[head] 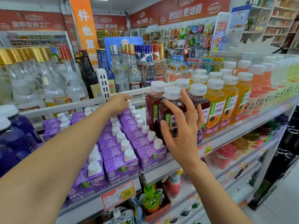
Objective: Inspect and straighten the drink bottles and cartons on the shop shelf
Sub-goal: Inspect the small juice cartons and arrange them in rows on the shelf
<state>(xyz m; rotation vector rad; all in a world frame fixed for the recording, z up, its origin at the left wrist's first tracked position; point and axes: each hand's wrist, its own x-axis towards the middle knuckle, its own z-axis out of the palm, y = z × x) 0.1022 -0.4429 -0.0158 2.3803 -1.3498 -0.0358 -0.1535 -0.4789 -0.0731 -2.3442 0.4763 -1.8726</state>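
Observation:
Rows of purple juice cartons (121, 165) with white caps fill the shelf (161, 174) in front of me. My left hand (119, 102) reaches to the back of those rows, its fingers curled down onto the rear carton caps. To the right stand dark grape juice bottles; the front one (172, 92) has my right hand (181, 126) spread flat against it, with fingers apart and not closed round it. Orange juice bottles (215, 101) line up further right.
Clear and dark liquor bottles (134, 73) stand behind a white rail, with a white divider (103, 83) between them. Blue bottles (16, 131) sit at far left. Price tags (118, 194) hang on the shelf edge. Pouches and cups (152, 201) fill the lower shelves.

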